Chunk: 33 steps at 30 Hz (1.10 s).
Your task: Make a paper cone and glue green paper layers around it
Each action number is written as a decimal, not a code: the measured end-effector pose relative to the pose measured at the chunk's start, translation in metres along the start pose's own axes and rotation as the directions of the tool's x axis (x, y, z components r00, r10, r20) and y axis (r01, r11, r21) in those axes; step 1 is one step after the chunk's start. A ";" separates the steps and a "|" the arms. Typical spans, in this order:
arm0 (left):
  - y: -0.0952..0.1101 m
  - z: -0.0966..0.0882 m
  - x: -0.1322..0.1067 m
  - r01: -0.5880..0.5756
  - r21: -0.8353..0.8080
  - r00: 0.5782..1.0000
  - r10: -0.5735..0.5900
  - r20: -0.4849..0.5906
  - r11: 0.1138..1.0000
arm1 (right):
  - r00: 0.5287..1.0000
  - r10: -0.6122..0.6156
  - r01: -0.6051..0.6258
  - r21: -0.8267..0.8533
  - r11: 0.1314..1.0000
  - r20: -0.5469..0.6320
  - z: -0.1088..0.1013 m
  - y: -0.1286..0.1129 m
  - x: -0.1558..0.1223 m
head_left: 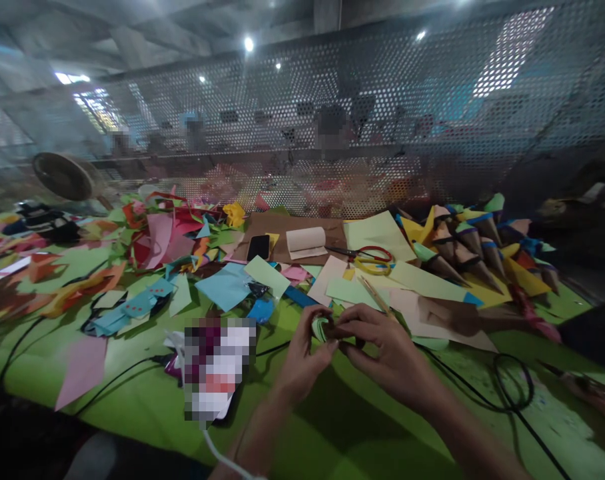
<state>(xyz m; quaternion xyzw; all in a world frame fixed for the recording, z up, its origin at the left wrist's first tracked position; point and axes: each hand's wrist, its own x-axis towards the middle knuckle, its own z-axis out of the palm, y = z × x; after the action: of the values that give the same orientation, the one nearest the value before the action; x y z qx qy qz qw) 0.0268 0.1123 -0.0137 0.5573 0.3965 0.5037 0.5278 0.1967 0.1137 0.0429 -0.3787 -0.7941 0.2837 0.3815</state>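
Near edge cut off both forearms (460,427) & a white cable (220,453); device (220,373) near L was pixelated, unreadable. L hand (305,353) had fingers curled round a small green paper roll (321,329), above the table (32,363), partly hidden. R hand (380,340) had fingers bunched by the roll's R side; couldn't tell what they pinched. Far R: piled paper cones (467,243), contents unclear. Farthest, perf. screen (262,127) obscured blurry people (332,128) beyond.

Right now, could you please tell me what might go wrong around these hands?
The small pale-green layered roll in the left hand could crumple or unwind if the right hand presses too hard. The looped thin black cable beside the right forearm might snag if that arm swings outward.
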 end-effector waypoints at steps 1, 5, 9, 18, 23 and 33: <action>0.003 0.000 -0.001 -0.024 0.031 1.000 0.024 0.006 0.999 | 1.000 0.004 -0.003 0.010 1.000 -0.015 -0.001 -0.001 0.000; 0.012 0.001 -0.002 -0.088 0.135 0.996 0.083 0.038 0.987 | 0.997 0.019 -0.014 0.065 0.998 -0.076 -0.003 -0.003 -0.001; 0.012 0.002 -0.003 -0.094 0.136 0.995 0.089 0.044 0.986 | 0.999 -0.012 0.015 0.070 0.997 -0.037 0.001 -0.002 -0.003; 0.000 -0.006 -0.006 0.003 -0.116 0.992 0.011 0.123 0.993 | 0.996 -0.054 0.052 -0.030 0.998 -0.075 -0.001 -0.001 -0.003; 0.000 -0.006 -0.006 0.015 -0.187 0.995 0.005 0.103 0.982 | 0.993 -0.116 0.107 -0.231 0.967 -0.024 0.001 -0.006 -0.006; 0.000 -0.006 -0.005 0.030 -0.124 0.995 -0.018 0.094 0.992 | 0.992 -0.124 0.126 -0.302 0.945 0.026 0.002 -0.008 -0.006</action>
<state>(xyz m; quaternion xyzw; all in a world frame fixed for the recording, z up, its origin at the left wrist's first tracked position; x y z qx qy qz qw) 0.0202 0.1089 -0.0149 0.5410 0.3459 0.4947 0.5856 0.1945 0.1039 0.0449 -0.3809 -0.8518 0.1350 0.3333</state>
